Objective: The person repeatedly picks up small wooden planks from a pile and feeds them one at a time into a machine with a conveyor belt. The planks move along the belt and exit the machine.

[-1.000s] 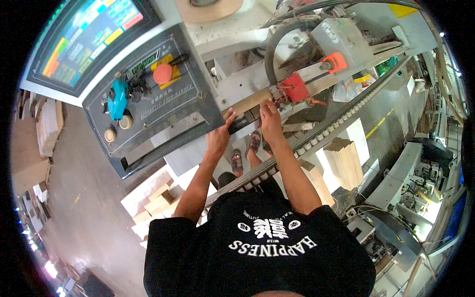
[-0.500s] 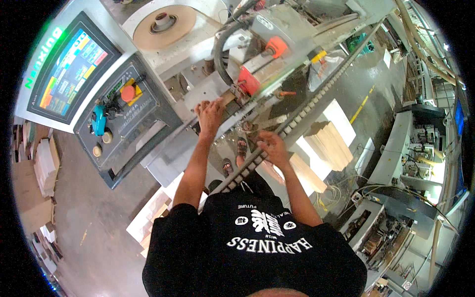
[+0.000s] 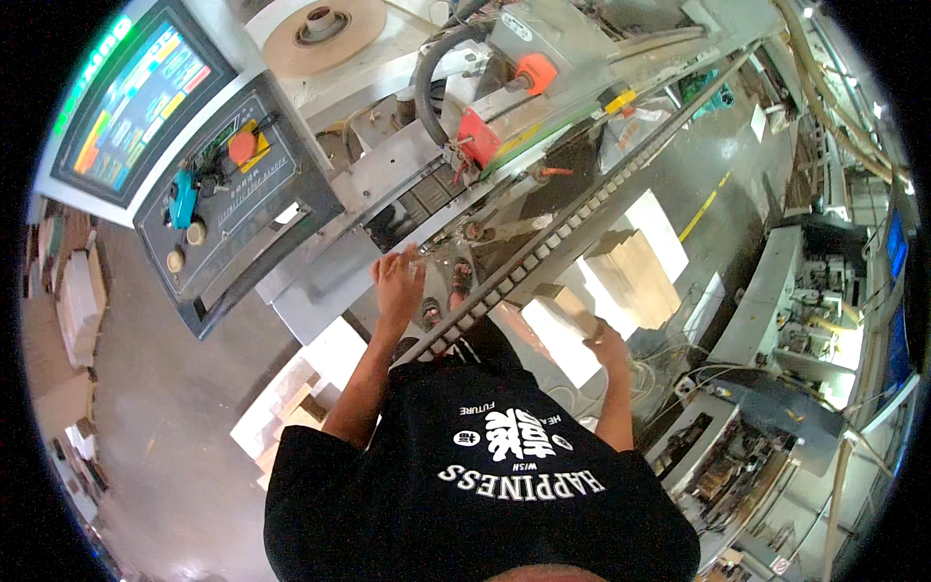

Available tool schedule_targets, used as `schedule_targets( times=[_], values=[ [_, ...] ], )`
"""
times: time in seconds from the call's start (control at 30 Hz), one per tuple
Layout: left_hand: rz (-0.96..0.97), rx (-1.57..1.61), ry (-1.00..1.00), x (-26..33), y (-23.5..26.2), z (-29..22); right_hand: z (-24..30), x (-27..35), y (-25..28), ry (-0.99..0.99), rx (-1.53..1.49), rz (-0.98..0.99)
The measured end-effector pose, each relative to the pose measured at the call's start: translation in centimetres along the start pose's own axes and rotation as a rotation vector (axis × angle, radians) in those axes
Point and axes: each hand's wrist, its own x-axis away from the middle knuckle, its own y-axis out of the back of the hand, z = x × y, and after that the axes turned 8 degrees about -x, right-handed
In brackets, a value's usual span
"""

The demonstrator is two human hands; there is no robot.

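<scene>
Wood pieces (image 3: 567,308) lie on a white board (image 3: 561,354) at your right hand (image 3: 610,346), whose grip cannot be told, while your left hand (image 3: 399,291) hangs loose and empty beside the machine (image 3: 383,179), so reaching looks done, with lifting these and the neighbouring stack (image 3: 635,281) apparently left.

The fingers of the right hand (image 3: 607,344) are partly hidden at the right end of the wooden strips (image 3: 565,308); whether they grip or merely touch is hard to tell. The left hand (image 3: 399,281) has slightly blurred fingertips. Far off, the upper edge cuts the tape roll (image 3: 351,47). At far left, the dark rim clips the console's green sign (image 3: 92,73), and the screen's (image 3: 131,112) entries are smeared. The rail (image 3: 543,272) and black shirt (image 3: 485,427) hide most of the legs.
</scene>
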Motion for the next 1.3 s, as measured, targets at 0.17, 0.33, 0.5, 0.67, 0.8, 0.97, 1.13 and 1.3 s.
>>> schedule_targets(
  times=[0.17, 0.33, 0.5, 0.67, 0.8, 0.97, 1.13, 1.3],
  values=[
    [0.086, 0.257, -0.137, 1.2, 0.9, -5.3, 3.8, 0.8, 2.7, -0.006, 0.037, -0.03],
    [0.135, 0.254, -0.504, -0.5, 5.0, -12.5, 14.4, 0.9, 5.0, 0.304, 0.098, -0.015],
    [0.257, -0.074, -0.548, 0.2, 2.5, -12.8, 22.1, -2.8, 0.3, 0.67, 0.186, 0.063],
    [0.33, 0.074, -0.094, 0.1, 3.2, -5.8, 30.3, -2.8, -3.4, 0.778, 0.228, -0.32],
    [0.254, 0.008, 0.12, 0.2, 3.5, 2.7, 33.1, -4.1, -6.6, 0.654, -0.285, -0.057],
    [0.071, -0.138, 0.083, -0.4, 3.9, 6.8, 35.9, -6.5, -15.3, 0.122, -1.455, 0.635],
    [-0.091, -0.193, 0.148, -2.0, 3.1, 7.8, 39.6, -8.9, -20.5, 0.235, -1.572, 0.619],
    [-0.15, -0.195, 0.308, -2.0, 1.7, 9.9, 43.9, -8.7, -18.6, 0.105, -1.535, 0.577]
  ],
)
